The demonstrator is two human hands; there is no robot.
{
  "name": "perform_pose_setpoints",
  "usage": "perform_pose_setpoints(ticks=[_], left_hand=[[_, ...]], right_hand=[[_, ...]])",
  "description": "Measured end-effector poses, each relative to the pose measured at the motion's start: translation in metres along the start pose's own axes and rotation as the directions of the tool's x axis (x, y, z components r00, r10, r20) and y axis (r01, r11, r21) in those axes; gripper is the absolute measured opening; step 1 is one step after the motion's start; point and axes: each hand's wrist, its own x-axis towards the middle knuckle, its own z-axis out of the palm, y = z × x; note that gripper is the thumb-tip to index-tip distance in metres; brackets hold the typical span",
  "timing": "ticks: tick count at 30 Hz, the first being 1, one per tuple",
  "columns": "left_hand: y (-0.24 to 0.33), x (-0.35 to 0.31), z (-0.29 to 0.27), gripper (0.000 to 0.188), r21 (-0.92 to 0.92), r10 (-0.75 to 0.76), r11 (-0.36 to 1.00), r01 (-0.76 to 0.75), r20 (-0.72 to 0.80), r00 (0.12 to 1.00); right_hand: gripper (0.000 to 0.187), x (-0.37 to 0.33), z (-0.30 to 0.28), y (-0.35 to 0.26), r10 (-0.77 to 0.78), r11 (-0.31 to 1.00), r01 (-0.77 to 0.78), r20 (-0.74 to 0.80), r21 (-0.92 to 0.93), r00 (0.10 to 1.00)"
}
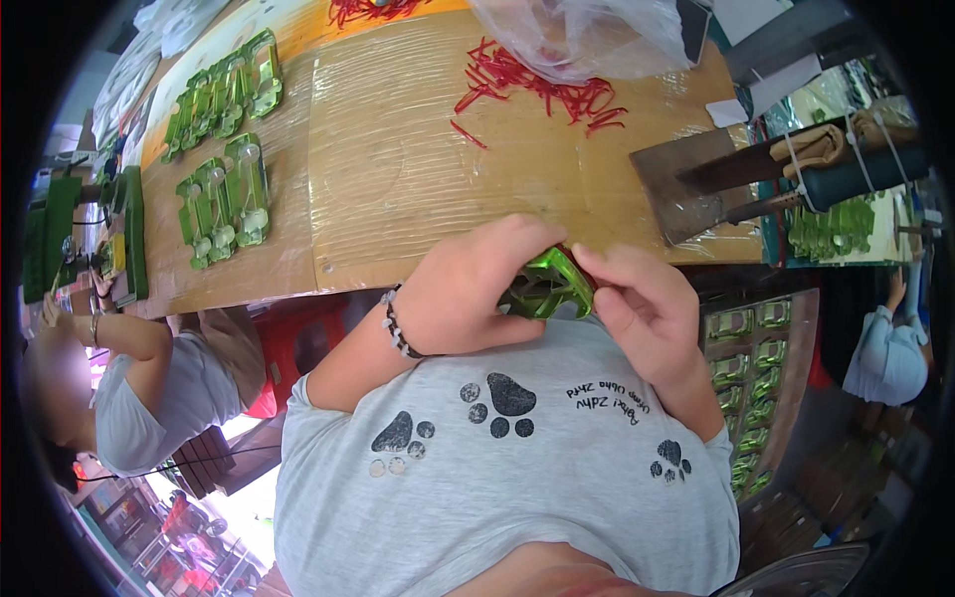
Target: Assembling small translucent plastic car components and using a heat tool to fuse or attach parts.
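My left hand (489,284) is wrapped round a shiny green frame-like part (559,274), held just in front of my shirt at the table's near edge. Thumb and fingers of my right hand (647,306) pinch the right edge of that same part. A thin dark red line shows along the edge by my fingertips; whether it is a separate strip I cannot tell. Beyond my hands, a loose pile of thin red strips (557,95) lies on the table (398,189), with one strip (468,134) apart from it.
Similar green parts (224,204) stand in two groups at the table's left. A clear plastic bag (597,40) lies behind the red strips. At right is a metal plate with a bar device (686,184); below it, a tray of green parts (758,378). A person (164,388) sits left.
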Motion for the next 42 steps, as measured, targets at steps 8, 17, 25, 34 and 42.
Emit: perform_pose_setpoints(ticks=[8, 17, 25, 34, 42], left_hand=[[0.006, 0.011, 0.023, 0.070, -0.583, -0.037, 0.806, 0.102, 0.123, 0.992], [0.023, 0.043, 0.063, 0.071, -0.645, -0.295, 0.550, 0.532, 0.445, 0.845], [0.028, 0.080, 0.078, 0.053, -0.581, -0.350, -0.084, 0.810, 0.778, 0.522], [0.039, 0.096, 0.071, 0.051, -0.734, -0.334, -0.265, 0.625, 0.678, 0.655], [0.037, 0.089, 0.079, 0.053, -0.747, -0.360, -0.200, 0.635, 0.658, 0.661]], right_hand=[[0.040, -0.023, -0.007, -0.008, 0.271, 0.814, -0.196, -0.058, 0.546, 0.961], [0.119, -0.061, -0.019, 0.000, 0.219, 0.938, -0.239, -0.104, -0.253, 0.970], [0.130, -0.088, -0.047, 0.028, 0.406, 0.873, -0.331, -0.156, 0.357, 0.901], [0.086, -0.071, -0.049, 0.033, 0.400, 0.798, -0.191, -0.264, 0.572, 0.878], [0.054, -0.073, -0.054, 0.029, 0.502, 0.668, -0.146, -0.297, 0.730, 0.812]])
